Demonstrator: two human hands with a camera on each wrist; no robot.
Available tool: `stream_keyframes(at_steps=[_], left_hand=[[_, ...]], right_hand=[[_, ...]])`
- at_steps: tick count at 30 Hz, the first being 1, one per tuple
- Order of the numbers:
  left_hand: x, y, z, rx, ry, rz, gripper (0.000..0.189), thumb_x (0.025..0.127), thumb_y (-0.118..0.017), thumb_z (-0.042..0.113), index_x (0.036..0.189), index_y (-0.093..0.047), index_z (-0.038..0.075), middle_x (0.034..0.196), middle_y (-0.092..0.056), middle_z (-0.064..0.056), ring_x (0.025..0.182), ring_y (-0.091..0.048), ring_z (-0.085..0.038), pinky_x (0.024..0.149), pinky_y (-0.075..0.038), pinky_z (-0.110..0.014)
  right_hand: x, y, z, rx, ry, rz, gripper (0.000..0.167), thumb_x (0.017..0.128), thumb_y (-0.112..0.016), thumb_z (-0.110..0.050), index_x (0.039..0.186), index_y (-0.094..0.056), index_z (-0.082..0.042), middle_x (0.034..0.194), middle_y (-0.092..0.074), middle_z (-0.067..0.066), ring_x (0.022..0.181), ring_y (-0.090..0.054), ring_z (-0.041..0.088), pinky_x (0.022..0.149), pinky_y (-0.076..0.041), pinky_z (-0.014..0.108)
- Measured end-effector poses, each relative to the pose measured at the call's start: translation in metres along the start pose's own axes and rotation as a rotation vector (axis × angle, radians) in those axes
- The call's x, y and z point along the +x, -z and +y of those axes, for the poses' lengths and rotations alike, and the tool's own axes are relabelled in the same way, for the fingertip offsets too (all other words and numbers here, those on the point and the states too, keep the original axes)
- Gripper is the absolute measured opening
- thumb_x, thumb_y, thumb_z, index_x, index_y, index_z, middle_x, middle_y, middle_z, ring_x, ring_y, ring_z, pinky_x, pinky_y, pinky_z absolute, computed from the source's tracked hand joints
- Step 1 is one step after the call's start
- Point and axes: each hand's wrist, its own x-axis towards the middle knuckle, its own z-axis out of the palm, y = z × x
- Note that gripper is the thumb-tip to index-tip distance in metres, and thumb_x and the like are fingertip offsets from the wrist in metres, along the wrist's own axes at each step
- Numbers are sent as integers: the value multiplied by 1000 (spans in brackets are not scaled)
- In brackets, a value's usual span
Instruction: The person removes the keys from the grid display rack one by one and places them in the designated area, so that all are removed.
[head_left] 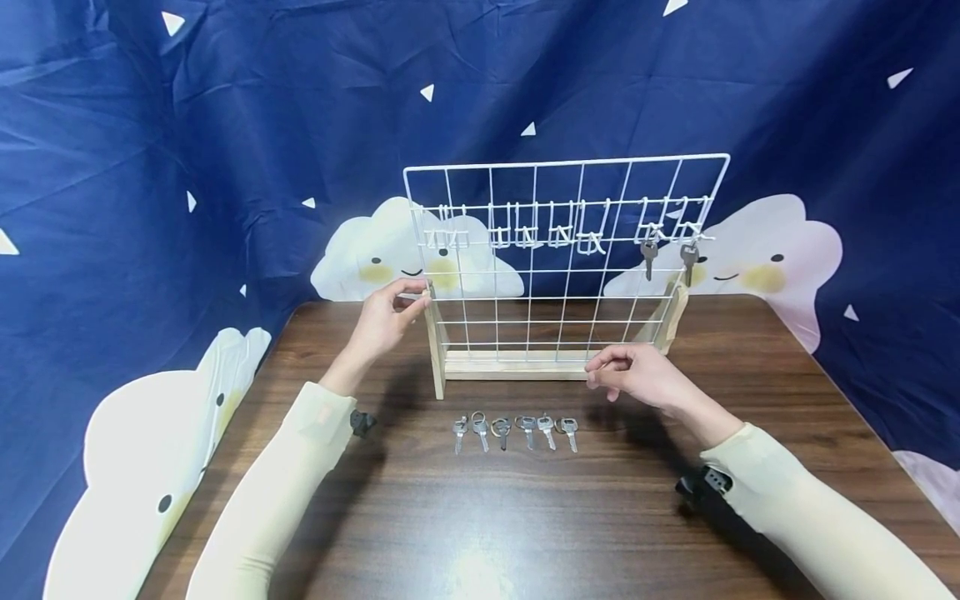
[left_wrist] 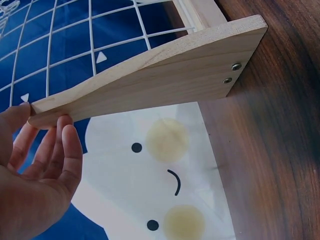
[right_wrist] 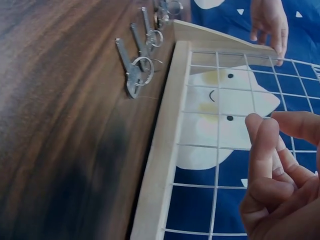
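Observation:
A white wire grid rack (head_left: pixel 512 297) stands upright on a wooden base. My left hand (head_left: pixel 384 318) pinches the top end of the rack's left wooden side post (left_wrist: pixel 150 75) between thumb and fingers. In front of the base, my right hand (head_left: pixel 637 375) hovers with loosely curled fingers. In the right wrist view, nothing shows held by the right fingers (right_wrist: pixel 264 145). Several silver keys (head_left: pixel 528 423) with rings lie in a row on the table before the rack. Two more keys, one (head_left: pixel 649 258) beside another (head_left: pixel 689 260), hang from hooks at the grid's right.
Several white wire hooks (head_left: pixel 560 237) line the upper part of the grid. The brown wooden table (head_left: pixel 420 508) extends toward me. A dark blue curtain (head_left: pixel 300 100) with cloud shapes hangs behind the rack and down the left side.

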Motion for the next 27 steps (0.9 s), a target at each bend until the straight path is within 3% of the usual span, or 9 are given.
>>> stream_keyframes(at_steps=[7,18,27], left_hand=[[0,0,0,-14,6,-4,31,96,-69,23,124,-67,9,121,-70,-13,94,-72,-30,70,-61,-31],[0,0,1,-22,15,-8,31,96,-69,23,124,-67,9,122,-70,-13,95,-72,-30,71,-61,-31],[0,0,1,-16,14,-7,31,96,-69,22,124,-67,9,121,-70,-14,94,-71,-30,72,-58,-27]], right_hand=[[-2,10,-10,4,10,27,23,89,-73,-14,106,-70,2,79,-76,1,61,-68,22,68,-56,24],[-9,24,-28,25,6,59,30,90,-75,-19,109,-67,3,76,-73,-12,63,-64,11,66,-59,26],[-8,33,-35,-51,20,110,23,93,-70,-21,109,-70,-5,79,-76,-9,63,-65,13,47,-40,27]])
